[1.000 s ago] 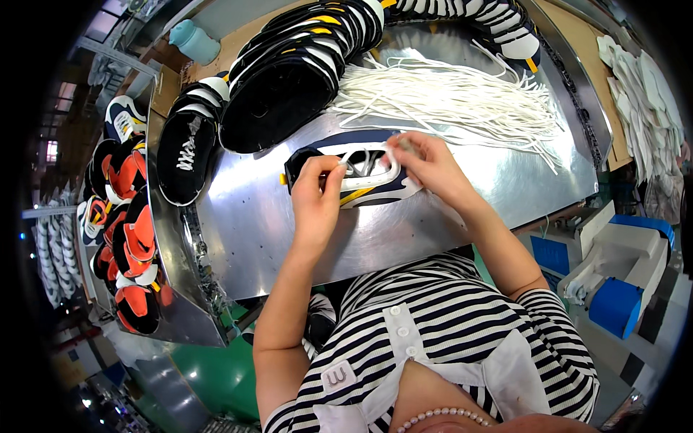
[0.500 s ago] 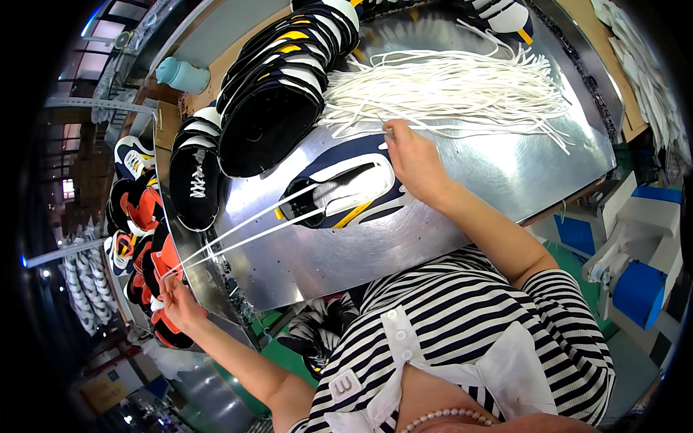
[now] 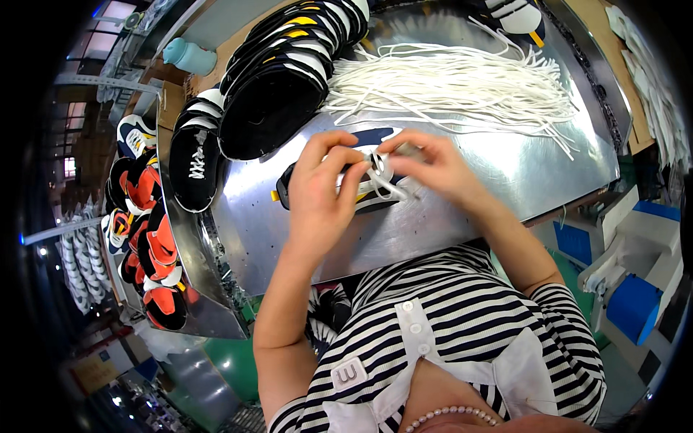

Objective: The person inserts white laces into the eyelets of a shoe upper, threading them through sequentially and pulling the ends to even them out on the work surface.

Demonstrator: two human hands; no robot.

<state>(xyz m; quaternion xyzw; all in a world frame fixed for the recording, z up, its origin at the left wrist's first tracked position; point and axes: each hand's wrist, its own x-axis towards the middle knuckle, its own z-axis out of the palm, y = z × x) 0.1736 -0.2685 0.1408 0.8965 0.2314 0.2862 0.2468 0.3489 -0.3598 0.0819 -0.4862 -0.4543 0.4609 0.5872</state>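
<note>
A navy, white and black shoe upper [image 3: 375, 136] lies on the metal table, mostly hidden under my hands. My left hand [image 3: 321, 191] is over its left side, thumb and fingers pinched on a white shoelace [image 3: 386, 186]. The lace runs in a short loop at the upper's opening. Close against it on the right is my right hand [image 3: 437, 167], fingers closed and partly blurred. A thin greyish thing shows at its fingertips, too smeared to name. Just beyond lies a heap of white shoelaces [image 3: 455, 83].
Nested shoe uppers [image 3: 271, 115] stand at the far left of the metal table [image 3: 274, 256], with a laced black-lined upper [image 3: 193, 169] beside them. Red and black uppers [image 3: 160, 242] lie past the left edge. A light blue bottle [image 3: 189, 56] stands behind; a blue-and-white machine [image 3: 635, 303] is at right.
My left hand has come from the far left, where it pulled two lace strands taut, to the upper. My right hand has shifted slightly down and right, beside it. The strands have slackened.
</note>
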